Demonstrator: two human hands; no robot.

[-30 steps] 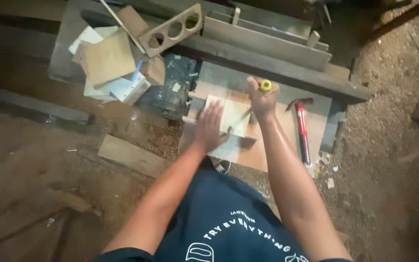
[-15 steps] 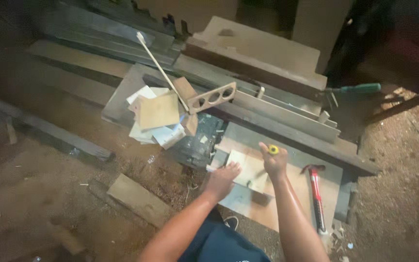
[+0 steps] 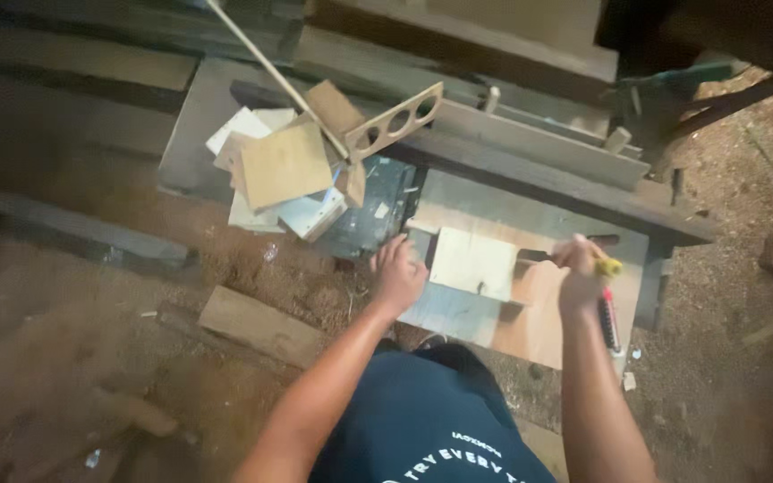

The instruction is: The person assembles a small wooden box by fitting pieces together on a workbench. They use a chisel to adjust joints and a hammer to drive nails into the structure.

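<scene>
Sawdust-strewn dirt floor (image 3: 297, 286) surrounds a cluttered low wooden workbench (image 3: 539, 322).

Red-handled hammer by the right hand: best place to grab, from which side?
Take the red-handled hammer by its long handle, coming from above. It lies flat on the board, handle toward the person, just beside the right hand, which already holds a yellow-tipped tool.

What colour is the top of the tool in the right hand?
Yellow tool tip, above the right hand; head view.
</scene>
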